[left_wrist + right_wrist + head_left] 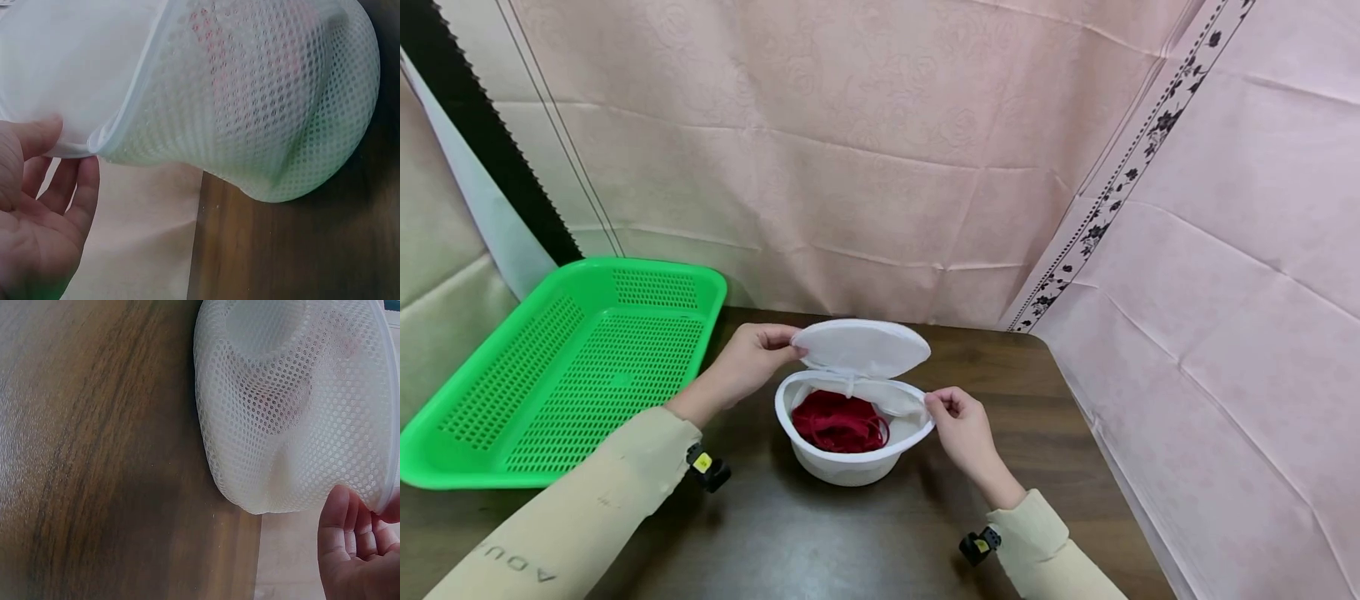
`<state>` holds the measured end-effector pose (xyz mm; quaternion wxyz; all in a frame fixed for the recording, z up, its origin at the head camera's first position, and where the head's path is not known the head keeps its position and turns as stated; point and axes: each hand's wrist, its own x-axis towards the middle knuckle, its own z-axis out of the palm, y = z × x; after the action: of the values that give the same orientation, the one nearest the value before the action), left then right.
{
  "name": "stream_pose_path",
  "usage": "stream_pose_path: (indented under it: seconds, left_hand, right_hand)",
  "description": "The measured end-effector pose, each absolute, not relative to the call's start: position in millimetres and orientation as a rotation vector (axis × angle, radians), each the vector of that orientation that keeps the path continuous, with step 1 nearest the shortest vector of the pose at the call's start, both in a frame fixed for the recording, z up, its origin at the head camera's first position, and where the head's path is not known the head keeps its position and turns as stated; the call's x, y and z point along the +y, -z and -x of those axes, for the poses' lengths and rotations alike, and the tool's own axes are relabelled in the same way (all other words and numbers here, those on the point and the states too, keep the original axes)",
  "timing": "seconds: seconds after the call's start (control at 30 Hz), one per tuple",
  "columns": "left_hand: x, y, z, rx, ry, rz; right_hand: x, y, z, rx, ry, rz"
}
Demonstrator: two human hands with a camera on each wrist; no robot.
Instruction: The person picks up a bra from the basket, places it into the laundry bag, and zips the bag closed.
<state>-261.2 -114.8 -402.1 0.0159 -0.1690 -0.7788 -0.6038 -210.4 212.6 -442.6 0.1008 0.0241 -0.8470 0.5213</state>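
A white mesh laundry bag (842, 473) stands on the table with its round lid (861, 348) tilted up at the back. Inside lies a bundled dark red garment with thin straps (838, 423). My left hand (756, 362) pinches the lid's left edge between thumb and fingers. On the opposite side, my right hand (958, 429) pinches the bag's rim. In the left wrist view the honeycomb mesh wall (269, 94) bulges out below the zip edge, with red showing faintly through it. The right wrist view shows the fingertips (337, 503) at the edge of the mesh.
A green perforated plastic basket (715, 292) stands at the left, close to my left forearm. The dark wooden table (805, 550) ends at the back against a pale pink cloth (850, 167). Another patterned cloth (1225, 292) hangs along the right side.
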Motion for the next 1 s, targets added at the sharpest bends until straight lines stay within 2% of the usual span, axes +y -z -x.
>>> stream_pose_path:
  seconds: [0.63, 1.0]
  left_hand:
    - [-128.7, 402.7, 249.6, -2.59, 1.582, 0.921]
    - [-130.8, 402.8, 242.2, -2.655, 1.325, 0.965]
  right_hand:
    - [208.9, 441.5, 210.2, -2.492, -1.534, -0.025]
    - [208.6, 437.9, 209.0, -2.508, -1.546, -0.031]
